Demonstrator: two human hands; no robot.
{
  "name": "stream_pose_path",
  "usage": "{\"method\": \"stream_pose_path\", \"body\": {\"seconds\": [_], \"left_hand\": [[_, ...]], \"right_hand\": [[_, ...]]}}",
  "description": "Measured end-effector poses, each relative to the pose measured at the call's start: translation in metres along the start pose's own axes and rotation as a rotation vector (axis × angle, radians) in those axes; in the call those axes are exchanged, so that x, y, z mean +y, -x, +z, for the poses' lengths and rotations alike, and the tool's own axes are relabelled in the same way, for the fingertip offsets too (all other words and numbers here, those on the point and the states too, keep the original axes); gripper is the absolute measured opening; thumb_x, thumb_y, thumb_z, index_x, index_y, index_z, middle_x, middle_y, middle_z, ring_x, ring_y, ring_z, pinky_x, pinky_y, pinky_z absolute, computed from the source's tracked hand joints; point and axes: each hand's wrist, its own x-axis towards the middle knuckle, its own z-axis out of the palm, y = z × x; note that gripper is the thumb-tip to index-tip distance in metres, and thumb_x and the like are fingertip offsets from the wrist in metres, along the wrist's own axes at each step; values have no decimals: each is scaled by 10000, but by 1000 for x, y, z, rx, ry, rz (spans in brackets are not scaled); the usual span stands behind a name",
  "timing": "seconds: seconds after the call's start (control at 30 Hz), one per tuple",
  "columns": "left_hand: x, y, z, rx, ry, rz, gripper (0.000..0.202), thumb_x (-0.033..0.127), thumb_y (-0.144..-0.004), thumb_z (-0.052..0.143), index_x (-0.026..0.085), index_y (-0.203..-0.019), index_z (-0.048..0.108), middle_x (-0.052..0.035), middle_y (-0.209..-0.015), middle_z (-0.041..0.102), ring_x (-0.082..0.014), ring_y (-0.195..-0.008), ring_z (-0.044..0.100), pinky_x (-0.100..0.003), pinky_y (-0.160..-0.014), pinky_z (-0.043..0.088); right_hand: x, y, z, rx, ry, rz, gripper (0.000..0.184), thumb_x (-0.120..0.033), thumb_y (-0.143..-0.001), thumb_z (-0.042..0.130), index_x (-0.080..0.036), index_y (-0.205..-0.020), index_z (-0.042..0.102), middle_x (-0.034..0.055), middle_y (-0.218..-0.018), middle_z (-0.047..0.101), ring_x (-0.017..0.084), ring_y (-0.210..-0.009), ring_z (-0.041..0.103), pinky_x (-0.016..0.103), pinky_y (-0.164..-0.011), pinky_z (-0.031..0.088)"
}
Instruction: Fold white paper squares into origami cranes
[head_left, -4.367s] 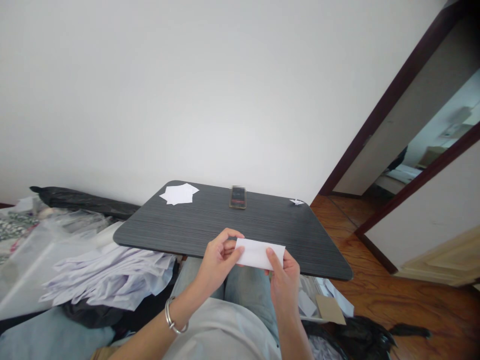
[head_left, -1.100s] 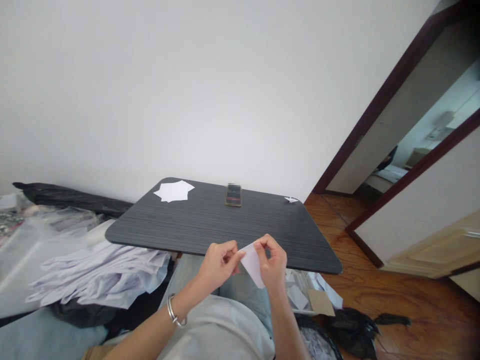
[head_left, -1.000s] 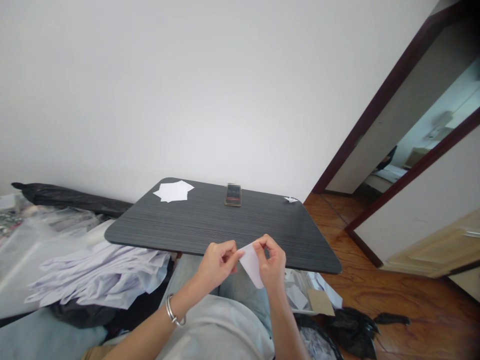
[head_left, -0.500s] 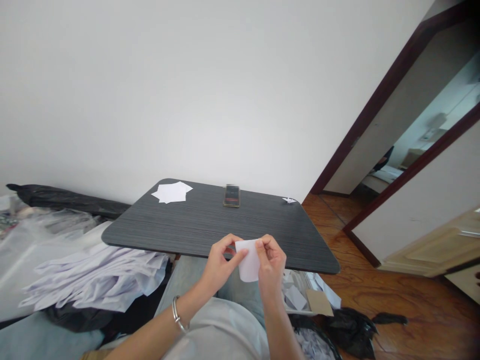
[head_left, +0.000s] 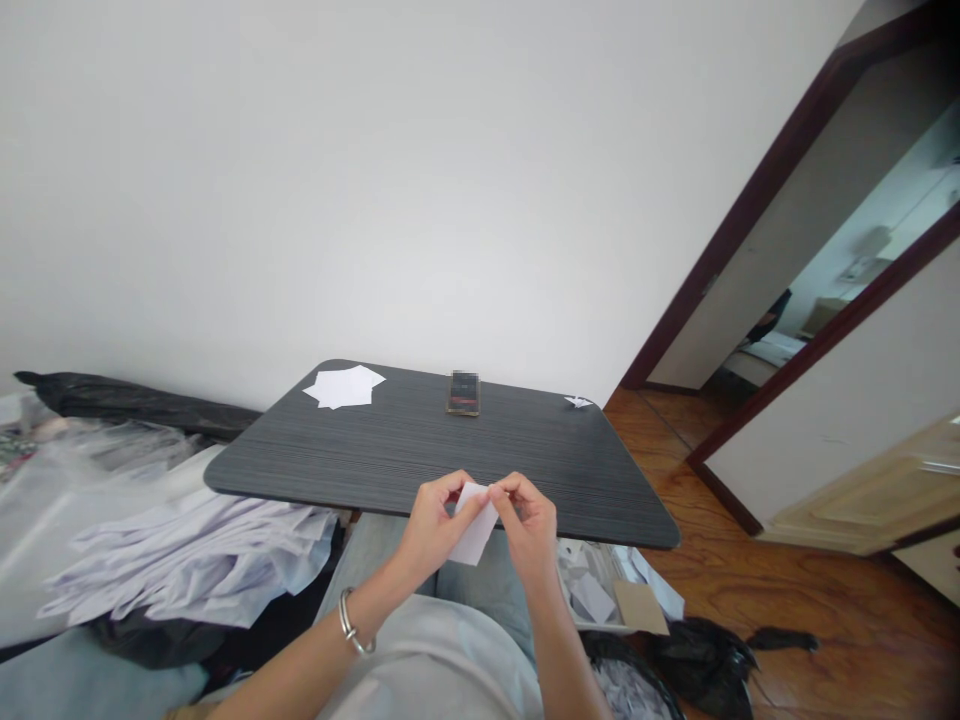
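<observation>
Between my two hands, over the near edge of the dark table [head_left: 330, 455], is a small white sheet of paper [head_left: 474, 535]. My left hand [head_left: 435, 520] pinches its left side, thumb lying across the front. With thumb and forefinger, my right hand [head_left: 529, 520] grips the upper right corner. The sheet looks narrow and tilted, perhaps folded; its back is hidden. On the far left of the table lies a loose pile of white paper sheets [head_left: 345, 386]. A small folded white paper piece [head_left: 578, 402] rests at the far right corner.
A phone [head_left: 464, 393] stands at the table's back, near the white wall. Left of the table lies a heap of white cloth [head_left: 202, 560]. Below the right side are a box of paper scraps [head_left: 592, 597] and a black plastic bag [head_left: 701, 660] on the wooden floor.
The paper, seen broad and curved before, now looks narrower and flatter. My right hand has shifted left, its fingertips closer to my left thumb.
</observation>
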Motion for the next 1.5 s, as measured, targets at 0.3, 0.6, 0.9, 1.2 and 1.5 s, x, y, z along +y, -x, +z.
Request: {"method": "stream_pose_path", "body": {"seconds": [0.3,0.6,0.9,1.2,1.5], "left_hand": [[-7,4,3,102,44,31,338,442,-803,489,161,-617,475,21,-569,474,-106,-553,439,-196,-505,352],[-18,8,2,124,13,52,327,418,-814,469,167,-606,451,23,-579,452,-105,-550,421,-199,-517,344],[-30,16,3,128,-81,55,318,396,-831,429,176,-601,435,22,-589,448,-110,-554,417,-205,-540,343],[-52,20,-1,108,-267,152,262,321,-873,365,198,-655,441,19,-607,457,-133,-575,440,-239,-580,336],[-63,5,-10,-62,338,-199,492,585,-846,256,173,-710,489,20,-450,494,-115,-414,442,-227,-463,368]], "right_hand": [[2,4,8,122,-60,0,272,-327,-819,512,-179,-600,449,-46,-557,372,102,-522,355,230,-492,286],[3,4,11,202,-14,-10,290,-358,-823,502,-184,-599,441,-44,-548,374,101,-505,356,221,-461,294],[14,-5,4,268,-16,-21,286,-355,-820,520,-180,-607,442,-54,-542,349,92,-494,337,215,-450,277],[23,-13,-4,322,-37,-22,267,-343,-804,550,-170,-617,470,-56,-542,375,92,-498,350,216,-459,274],[29,-14,-9,447,-59,-151,172,-298,-817,551,-179,-693,552,-17,-646,521,107,-500,472,228,-442,351]]}}
